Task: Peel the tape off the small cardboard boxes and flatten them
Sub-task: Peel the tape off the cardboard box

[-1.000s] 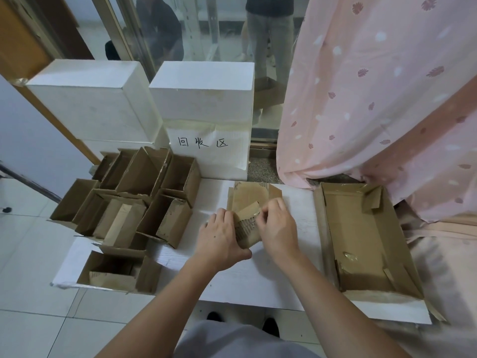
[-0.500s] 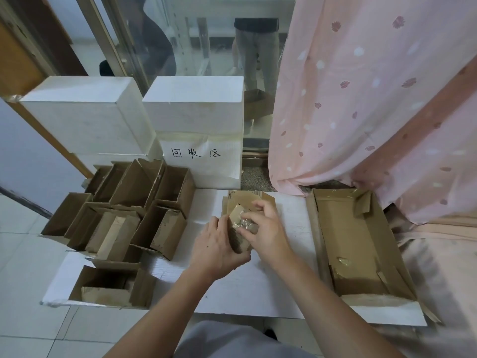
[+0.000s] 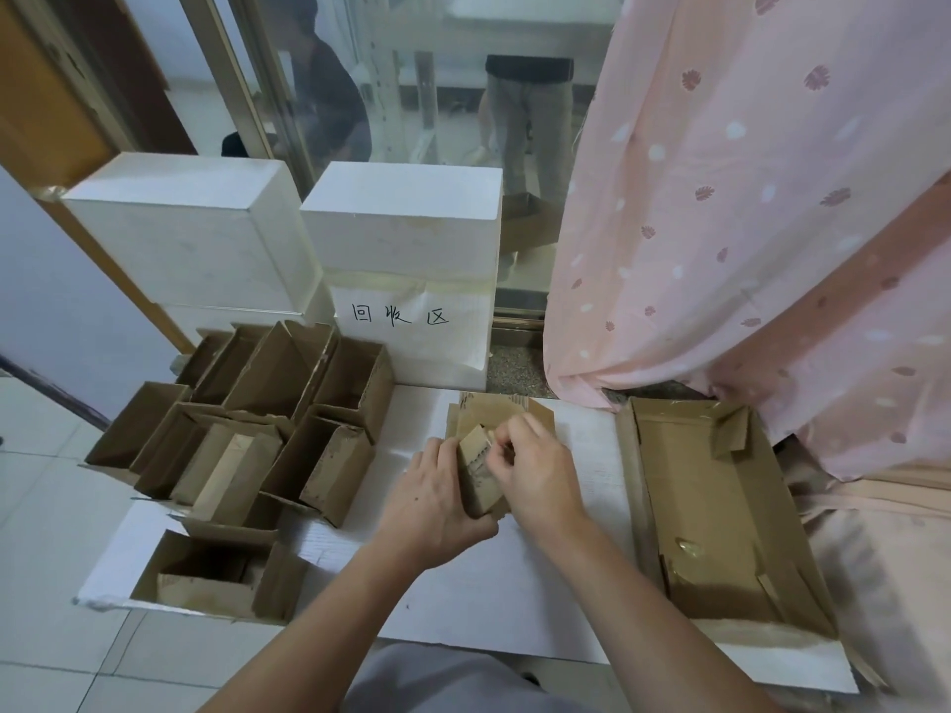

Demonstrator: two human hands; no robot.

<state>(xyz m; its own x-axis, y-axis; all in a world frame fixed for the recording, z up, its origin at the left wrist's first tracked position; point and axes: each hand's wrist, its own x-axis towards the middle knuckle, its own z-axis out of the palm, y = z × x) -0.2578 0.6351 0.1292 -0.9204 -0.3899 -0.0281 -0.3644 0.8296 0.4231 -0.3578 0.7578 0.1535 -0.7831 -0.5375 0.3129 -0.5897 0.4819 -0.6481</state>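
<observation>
A small brown cardboard box (image 3: 477, 473) stands between my hands over the white board. My left hand (image 3: 435, 499) grips its left side from below. My right hand (image 3: 535, 468) has its fingers curled at the box's top right edge, pinching there; the tape itself is hidden by the fingers. Just behind the box, flattened cardboard pieces (image 3: 502, 411) lie on the white board (image 3: 520, 599).
Several open small cardboard boxes (image 3: 257, 429) crowd the left side. A long shallow cardboard tray (image 3: 715, 506) with tape scraps lies at the right. Two white foam blocks (image 3: 406, 234) stand behind, one with a handwritten paper label. A pink curtain (image 3: 746, 223) hangs at the right. People stand beyond the glass.
The box has been turned from lying fairly flat to standing more upright between my hands. My right hand has shifted to its upper right edge. The camera has tilted slightly.
</observation>
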